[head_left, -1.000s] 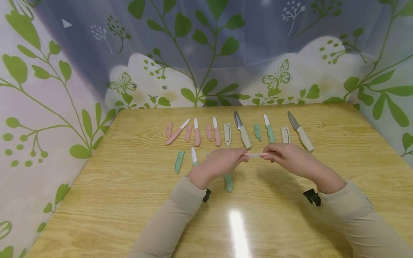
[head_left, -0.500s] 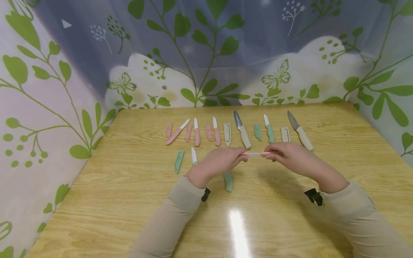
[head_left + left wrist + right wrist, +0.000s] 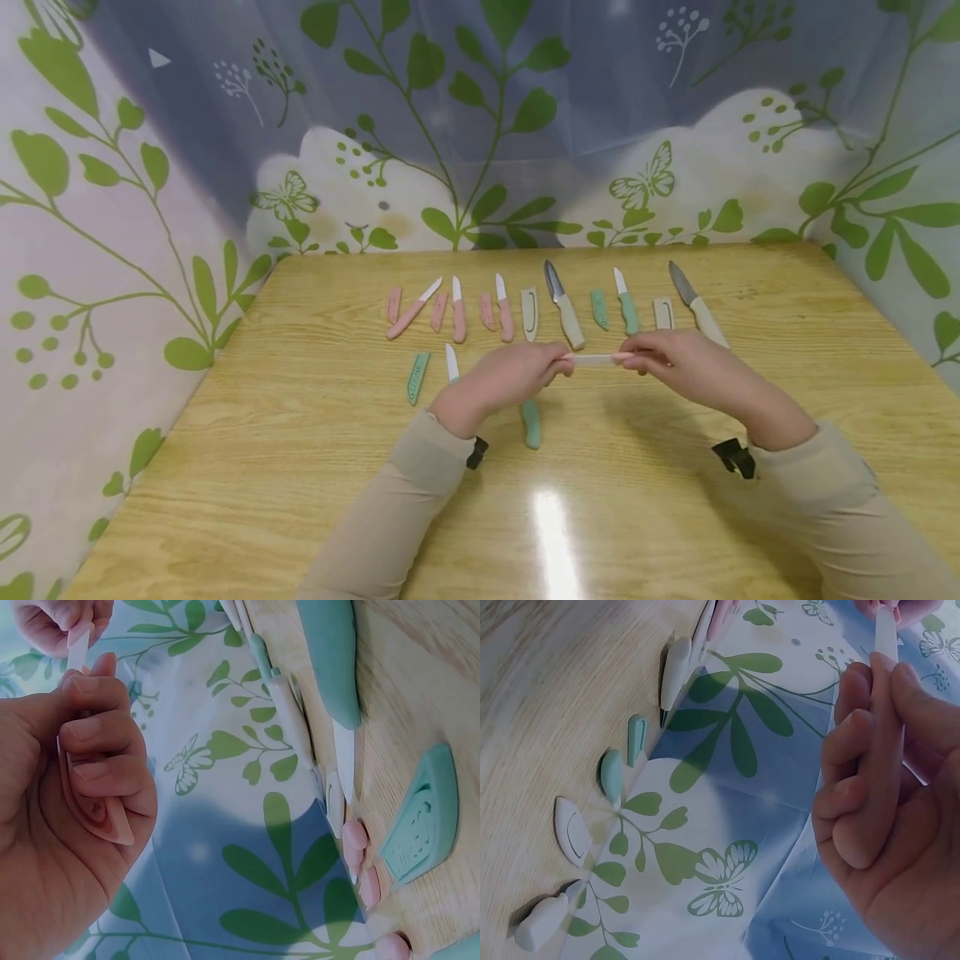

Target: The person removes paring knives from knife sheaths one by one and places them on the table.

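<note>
Above the table, my right hand (image 3: 697, 375) grips the pink handle of a small paring knife (image 3: 879, 791), with curled fingers around it in the right wrist view. My left hand (image 3: 498, 379) holds a pink knife sheath (image 3: 114, 819), mostly covered by the fingers. The knife's white blade (image 3: 592, 360) bridges the two hands, its tip end running into the left hand's grip. Below the left forearm lie a green sheath (image 3: 417, 379), a green-handled knife (image 3: 452, 360) partly covered by that hand, and another green handle (image 3: 531, 425).
Along the back of the wooden table (image 3: 262, 467) lies a row of unsheathed knives, each beside its sheath: several pink knives (image 3: 459, 321), a cream knife (image 3: 568, 321), a green knife (image 3: 627, 312) and, far right, another cream knife (image 3: 705, 317). A patterned cloth (image 3: 420, 192) hangs behind.
The hands have drawn slightly apart, the right one shifting a little right, and a bit more of the white blade shows between them. The knives on the table have not moved.
</note>
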### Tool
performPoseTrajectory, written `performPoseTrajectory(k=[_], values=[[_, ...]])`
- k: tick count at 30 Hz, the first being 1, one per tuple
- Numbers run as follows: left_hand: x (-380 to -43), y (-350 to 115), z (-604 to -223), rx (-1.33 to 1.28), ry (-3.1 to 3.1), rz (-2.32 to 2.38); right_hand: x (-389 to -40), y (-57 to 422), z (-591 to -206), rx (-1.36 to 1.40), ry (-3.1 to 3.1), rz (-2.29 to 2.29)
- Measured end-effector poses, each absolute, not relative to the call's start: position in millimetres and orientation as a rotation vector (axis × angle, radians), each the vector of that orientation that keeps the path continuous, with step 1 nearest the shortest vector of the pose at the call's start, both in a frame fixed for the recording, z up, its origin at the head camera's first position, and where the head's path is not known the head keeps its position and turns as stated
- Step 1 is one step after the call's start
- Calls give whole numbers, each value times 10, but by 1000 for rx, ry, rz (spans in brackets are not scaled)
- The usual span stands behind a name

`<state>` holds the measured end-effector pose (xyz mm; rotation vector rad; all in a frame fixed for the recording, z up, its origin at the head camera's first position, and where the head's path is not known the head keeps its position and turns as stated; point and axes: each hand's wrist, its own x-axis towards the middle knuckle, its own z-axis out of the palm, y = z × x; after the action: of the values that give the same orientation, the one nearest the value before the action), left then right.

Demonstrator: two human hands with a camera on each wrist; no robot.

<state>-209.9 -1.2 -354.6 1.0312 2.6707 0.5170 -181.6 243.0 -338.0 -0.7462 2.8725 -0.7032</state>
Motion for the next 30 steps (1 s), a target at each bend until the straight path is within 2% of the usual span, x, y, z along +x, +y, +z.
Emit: performPoseTrajectory(k=[16, 30], values=[[-2135, -93, -3541, 984, 2649, 650, -1851, 2508, -3360, -712, 2891, -708], [-2177, -149, -3557, 908, 2591, 875, -1851, 2504, -3343, -415, 2850, -868]])
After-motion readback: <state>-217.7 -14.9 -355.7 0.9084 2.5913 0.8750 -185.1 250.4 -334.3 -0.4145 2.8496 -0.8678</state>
